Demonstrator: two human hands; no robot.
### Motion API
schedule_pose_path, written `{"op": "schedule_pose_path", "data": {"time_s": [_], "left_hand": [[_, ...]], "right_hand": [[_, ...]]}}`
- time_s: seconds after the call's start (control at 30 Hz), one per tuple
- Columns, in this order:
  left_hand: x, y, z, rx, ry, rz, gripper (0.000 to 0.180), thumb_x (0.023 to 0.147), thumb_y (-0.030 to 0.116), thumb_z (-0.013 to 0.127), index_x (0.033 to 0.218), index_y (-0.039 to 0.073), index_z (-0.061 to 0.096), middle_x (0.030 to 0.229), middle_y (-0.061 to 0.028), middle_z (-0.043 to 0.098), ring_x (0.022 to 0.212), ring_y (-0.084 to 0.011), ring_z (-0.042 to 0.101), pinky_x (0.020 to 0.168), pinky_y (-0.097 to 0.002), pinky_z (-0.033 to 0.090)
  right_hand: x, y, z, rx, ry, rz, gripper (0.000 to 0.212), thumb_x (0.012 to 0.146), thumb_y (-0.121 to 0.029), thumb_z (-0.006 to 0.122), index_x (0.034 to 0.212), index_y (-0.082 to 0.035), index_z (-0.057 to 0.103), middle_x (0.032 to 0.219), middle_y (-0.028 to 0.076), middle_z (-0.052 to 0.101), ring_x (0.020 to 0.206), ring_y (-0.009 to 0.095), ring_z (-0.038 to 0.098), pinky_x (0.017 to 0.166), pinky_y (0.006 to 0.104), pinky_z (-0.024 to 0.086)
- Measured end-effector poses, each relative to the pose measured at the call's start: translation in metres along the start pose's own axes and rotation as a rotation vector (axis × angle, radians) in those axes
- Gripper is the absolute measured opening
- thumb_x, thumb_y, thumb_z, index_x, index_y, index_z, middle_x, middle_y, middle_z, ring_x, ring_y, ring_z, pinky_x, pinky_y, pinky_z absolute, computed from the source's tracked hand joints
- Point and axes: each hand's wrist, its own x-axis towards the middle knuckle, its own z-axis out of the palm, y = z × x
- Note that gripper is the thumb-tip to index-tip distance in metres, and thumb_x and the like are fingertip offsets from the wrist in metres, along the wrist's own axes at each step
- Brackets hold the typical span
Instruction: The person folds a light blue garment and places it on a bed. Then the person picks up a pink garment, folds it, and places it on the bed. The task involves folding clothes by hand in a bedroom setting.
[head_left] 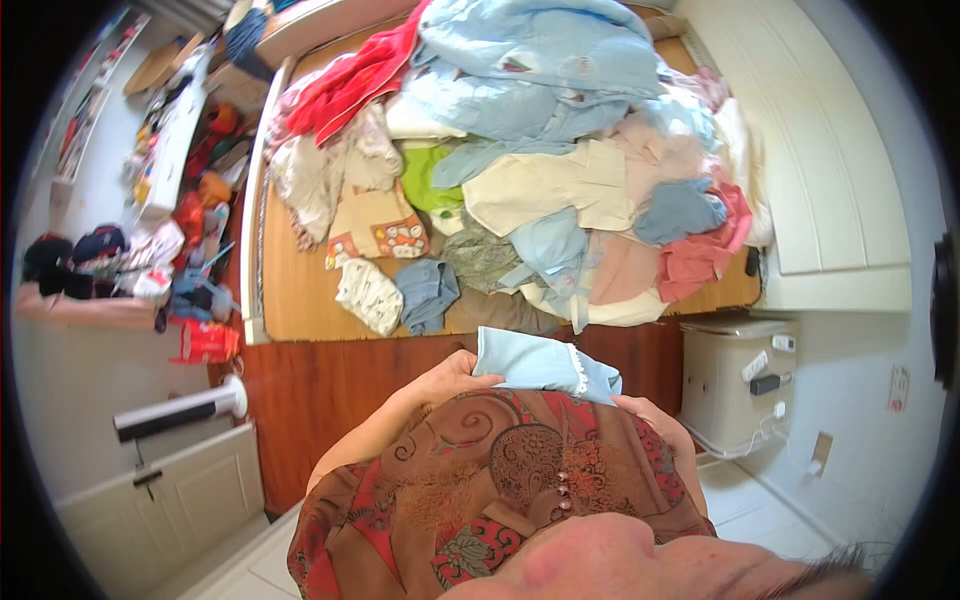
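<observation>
A folded light blue garment (530, 362) with a white scalloped trim is stretched between my two hands, just in front of my patterned brown top. My left hand (452, 380) pinches its left end, the thumb lying over the cloth. At the lower right corner my right hand (640, 408) grips the other end; most of its fingers are hidden. Beyond the garment is a bed (300, 300) with a large heap of clothes. Closest to my hands on it lie blue denim shorts (428, 295) and a white printed garment (369, 297).
A large light blue cover (540, 70) and a red cloth (350, 85) top the heap. At the right stands a beige storage box (715, 385) with remote controls on it. A white tower fan (185, 408) lies across the view at the left, near crowded shelves (170, 150).
</observation>
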Motion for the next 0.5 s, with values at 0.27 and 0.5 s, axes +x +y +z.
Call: {"op": "schedule_pose_path", "data": {"time_s": [0.27,0.5], "left_hand": [[-0.005,-0.049,0.030,-0.275,0.339,0.000,0.032,0.094,0.038,0.070,0.094,0.006,0.075,0.073,0.0095,0.059,0.063,0.0000,0.045,0.054,-0.0194,0.035],[-0.028,-0.084,0.000,-0.110,0.680,0.263,0.024,0.093,0.025,0.072,0.101,0.002,0.071,0.067,0.0058,0.058,0.056,-0.0016,0.049,0.050,-0.0211,0.039]], "right_hand": [[0.019,0.001,-0.040,-0.040,-0.133,0.027,0.040,0.098,-0.028,0.056,0.124,0.002,0.063,0.109,-0.001,0.064,0.104,0.009,0.051,0.095,0.0314,0.043],[0.044,-0.095,0.021,-0.211,0.035,0.112,0.029,0.101,-0.021,0.045,0.110,-0.001,0.064,0.108,0.004,0.062,0.105,0.011,0.051,0.096,0.0280,0.039]]}}
